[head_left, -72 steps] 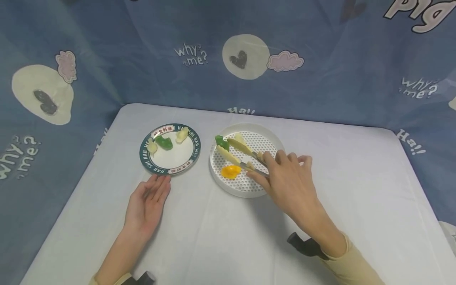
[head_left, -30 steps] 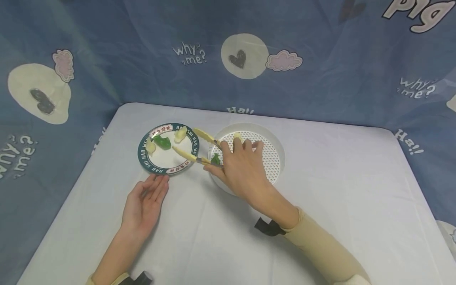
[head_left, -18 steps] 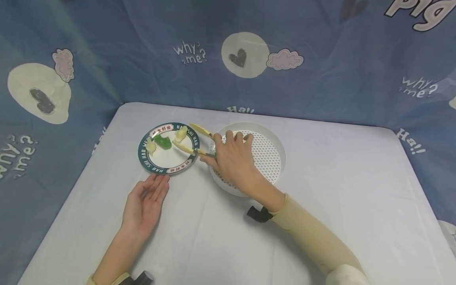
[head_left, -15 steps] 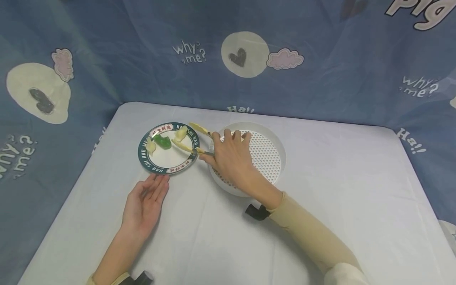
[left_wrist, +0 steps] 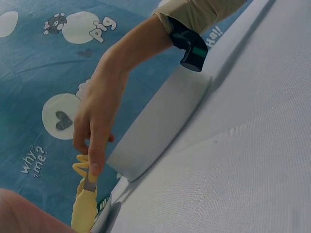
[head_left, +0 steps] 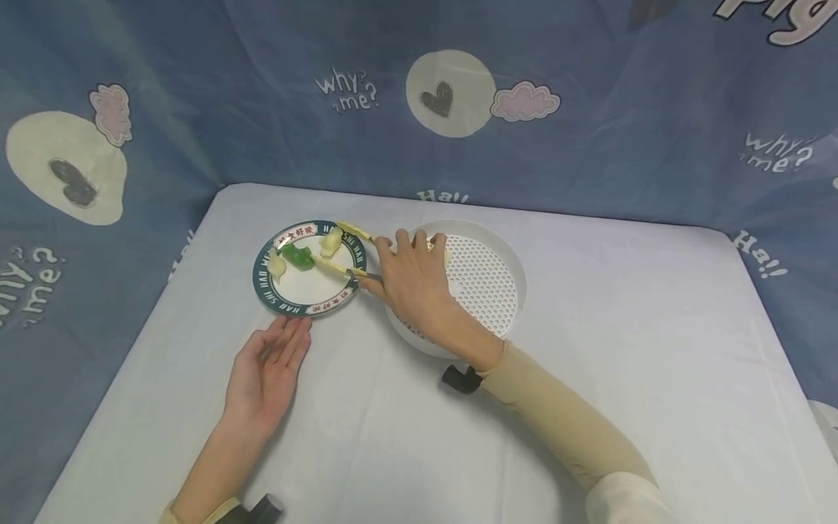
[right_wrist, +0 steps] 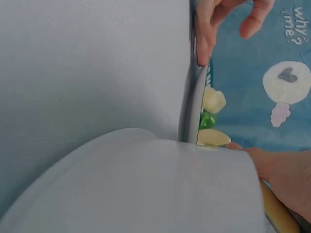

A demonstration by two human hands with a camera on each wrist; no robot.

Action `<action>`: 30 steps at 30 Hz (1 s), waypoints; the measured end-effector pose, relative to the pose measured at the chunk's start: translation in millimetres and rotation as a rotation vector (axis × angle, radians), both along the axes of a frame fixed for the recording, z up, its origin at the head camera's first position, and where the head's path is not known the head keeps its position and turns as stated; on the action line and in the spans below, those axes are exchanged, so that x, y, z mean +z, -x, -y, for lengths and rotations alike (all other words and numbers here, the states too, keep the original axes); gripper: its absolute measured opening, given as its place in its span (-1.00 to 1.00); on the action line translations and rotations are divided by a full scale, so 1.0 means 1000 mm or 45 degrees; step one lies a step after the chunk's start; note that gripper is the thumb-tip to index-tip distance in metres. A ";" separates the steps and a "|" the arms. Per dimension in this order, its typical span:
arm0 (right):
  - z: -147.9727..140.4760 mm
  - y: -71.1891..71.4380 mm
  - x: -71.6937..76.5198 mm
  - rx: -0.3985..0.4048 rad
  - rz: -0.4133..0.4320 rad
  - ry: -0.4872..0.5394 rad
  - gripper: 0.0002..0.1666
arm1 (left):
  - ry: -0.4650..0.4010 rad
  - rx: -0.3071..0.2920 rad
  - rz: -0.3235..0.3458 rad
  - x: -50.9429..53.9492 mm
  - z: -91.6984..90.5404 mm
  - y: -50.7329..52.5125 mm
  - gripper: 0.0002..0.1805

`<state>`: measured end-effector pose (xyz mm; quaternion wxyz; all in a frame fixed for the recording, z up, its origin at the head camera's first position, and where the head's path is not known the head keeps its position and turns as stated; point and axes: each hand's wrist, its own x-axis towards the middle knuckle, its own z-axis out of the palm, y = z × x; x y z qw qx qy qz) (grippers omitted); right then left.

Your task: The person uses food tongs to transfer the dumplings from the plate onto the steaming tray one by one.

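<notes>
My right hand (head_left: 415, 284) grips metal tongs with pale yellow tips (head_left: 334, 266), reaching left over the plate. The tong arms are spread, one tip on either side of a pale yellow food-like piece (head_left: 331, 242); whether they touch it I cannot tell. A crumpled green piece (head_left: 299, 256) and a second pale piece (head_left: 276, 264) lie farther left on the round plate (head_left: 314, 291), which has a dark green lettered rim. Palm up, my left hand (head_left: 265, 378) holds its fingertips against the plate's near edge. In the left wrist view, the right hand (left_wrist: 99, 102) holds the tongs (left_wrist: 85, 206) from above.
Right of the plate stands a round white tray (head_left: 519, 280) with a perforated base and raised wall, partly under the right hand and forearm. A bit of pale yellow (head_left: 447, 257) shows inside it. A patterned blue cloth (head_left: 275, 109) hangs behind the white-covered table (head_left: 655, 349).
From over the perforated tray, my right hand has carried the tongs left onto the plate, around the right-hand pale piece. The hand now hides the tray's green and orange-yellow pieces. My left hand stays put.
</notes>
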<state>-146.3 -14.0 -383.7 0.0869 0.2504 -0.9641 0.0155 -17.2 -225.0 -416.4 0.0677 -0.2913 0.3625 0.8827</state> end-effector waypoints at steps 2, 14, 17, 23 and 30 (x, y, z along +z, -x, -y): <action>0.001 0.001 -0.001 0.016 -0.005 0.011 -0.22 | 0.008 0.000 -0.008 0.001 0.000 0.001 -0.30; -0.002 -0.006 -0.008 0.037 0.009 0.051 -0.34 | -0.014 0.006 -0.001 0.000 0.000 0.002 -0.30; -0.005 -0.011 -0.008 0.028 0.014 0.056 -0.33 | -0.019 0.013 0.000 0.000 0.001 0.001 -0.30; -0.015 -0.025 -0.002 0.016 0.079 0.066 -0.36 | -0.030 0.017 0.012 -0.001 0.001 0.000 -0.30; -0.031 -0.041 0.009 0.013 0.052 0.093 -0.37 | -0.032 0.007 0.008 0.000 0.002 0.000 -0.30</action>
